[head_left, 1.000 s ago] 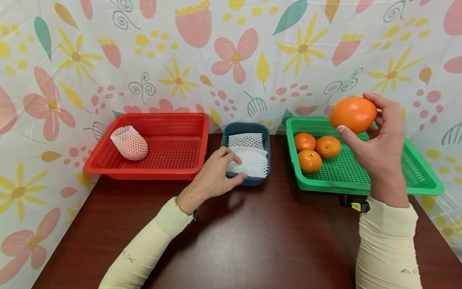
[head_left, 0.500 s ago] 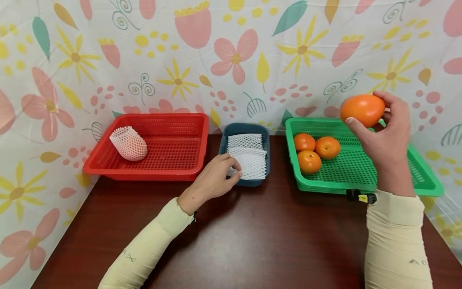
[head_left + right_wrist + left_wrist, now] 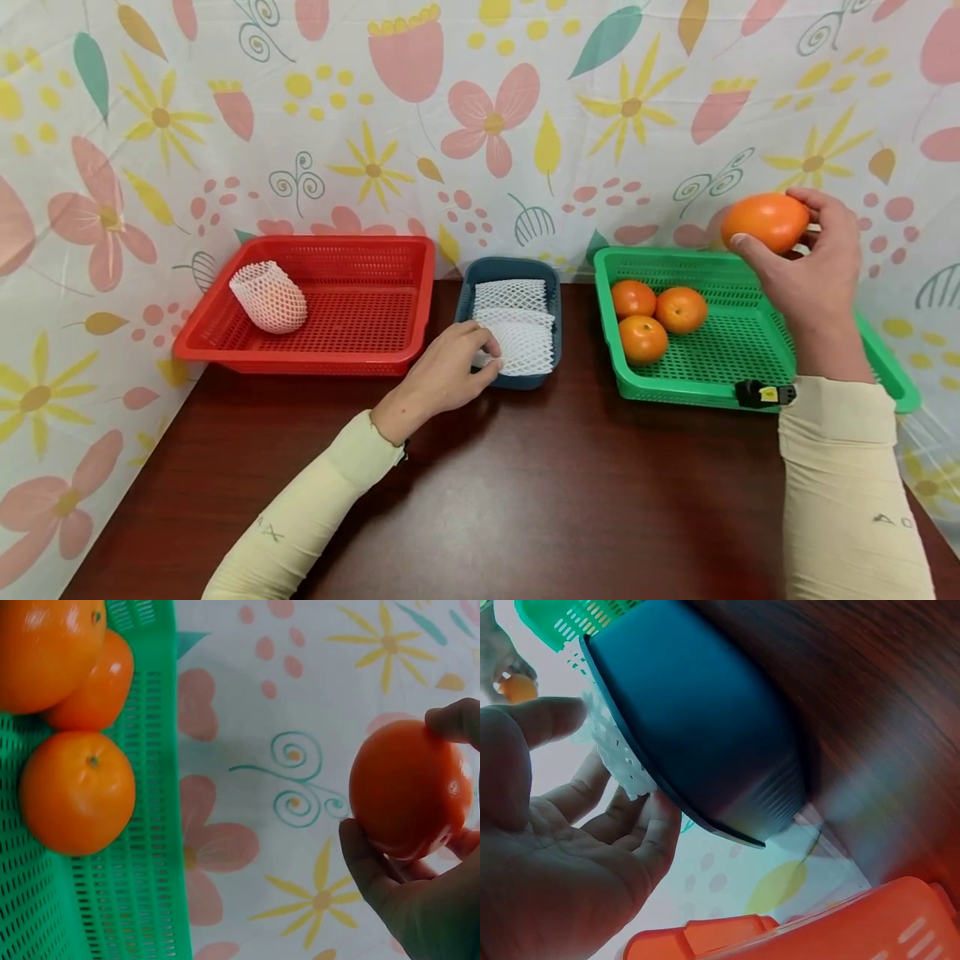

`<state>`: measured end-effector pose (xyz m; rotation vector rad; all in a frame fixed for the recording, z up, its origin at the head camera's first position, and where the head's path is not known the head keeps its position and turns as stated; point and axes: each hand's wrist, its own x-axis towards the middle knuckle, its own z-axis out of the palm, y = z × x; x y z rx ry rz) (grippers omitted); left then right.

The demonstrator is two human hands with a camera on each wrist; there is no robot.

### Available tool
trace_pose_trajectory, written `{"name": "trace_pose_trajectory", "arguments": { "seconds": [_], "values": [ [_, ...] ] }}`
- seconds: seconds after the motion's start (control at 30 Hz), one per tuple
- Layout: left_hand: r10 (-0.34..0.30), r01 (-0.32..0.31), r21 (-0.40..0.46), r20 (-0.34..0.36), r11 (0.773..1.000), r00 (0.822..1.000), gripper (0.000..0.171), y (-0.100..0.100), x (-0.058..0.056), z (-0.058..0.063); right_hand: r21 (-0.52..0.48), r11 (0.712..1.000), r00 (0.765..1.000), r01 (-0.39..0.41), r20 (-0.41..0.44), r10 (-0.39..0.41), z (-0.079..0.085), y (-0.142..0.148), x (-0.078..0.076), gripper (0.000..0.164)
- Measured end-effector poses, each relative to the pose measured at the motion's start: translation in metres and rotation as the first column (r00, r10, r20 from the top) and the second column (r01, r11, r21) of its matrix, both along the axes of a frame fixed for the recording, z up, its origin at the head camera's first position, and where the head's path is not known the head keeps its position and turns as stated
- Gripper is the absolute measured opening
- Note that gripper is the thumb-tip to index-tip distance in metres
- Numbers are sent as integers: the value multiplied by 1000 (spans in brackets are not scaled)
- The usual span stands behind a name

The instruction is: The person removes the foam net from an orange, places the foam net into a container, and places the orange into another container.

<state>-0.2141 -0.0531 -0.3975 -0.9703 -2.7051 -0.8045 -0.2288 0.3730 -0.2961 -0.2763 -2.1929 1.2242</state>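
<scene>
My right hand (image 3: 813, 258) grips an orange (image 3: 768, 222) between thumb and fingers, raised over the right part of a green basket (image 3: 742, 387). In the right wrist view the orange (image 3: 409, 787) is glossy, with fingers around its near side. My left hand (image 3: 450, 367) is at the left rim of a small dark blue basket (image 3: 525, 382), its thumb and fingers drawn together at the edge of a white foam net (image 3: 525, 342). In the left wrist view that net (image 3: 622, 761) lies between thumb and fingers, along the basket rim. Another flat foam net (image 3: 510, 293) lies behind it.
Three oranges (image 3: 642, 339) sit at the left end of the green basket. A red basket (image 3: 300, 358) at left holds a fruit in a foam net (image 3: 268, 297). The baskets stand on a dark wooden table (image 3: 540, 483) before a flowered cloth (image 3: 487, 192).
My right hand has moved right with the orange. My left hand's thumb and fingers have come together at the net's edge and drawn slightly left, toward the basket's rim.
</scene>
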Motion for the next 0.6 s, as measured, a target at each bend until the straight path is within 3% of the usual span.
{"name": "trace_pose_trajectory", "arguments": {
  "seconds": [0.23,0.4,0.6],
  "values": [
    [0,0,-11,15,1000,1000,7,1,-2,-2,34,997,976,-66,210,58,0,15,-8,66],
    [3,-3,-8,28,1000,1000,6,1,-3,-3,50,992,947,-115,306,95,-3,23,-12,63],
    [2,-2,-10,40,1000,999,6,1,-4,-5,112,983,907,-143,413,85,-10,31,-18,75]
  ]
}}
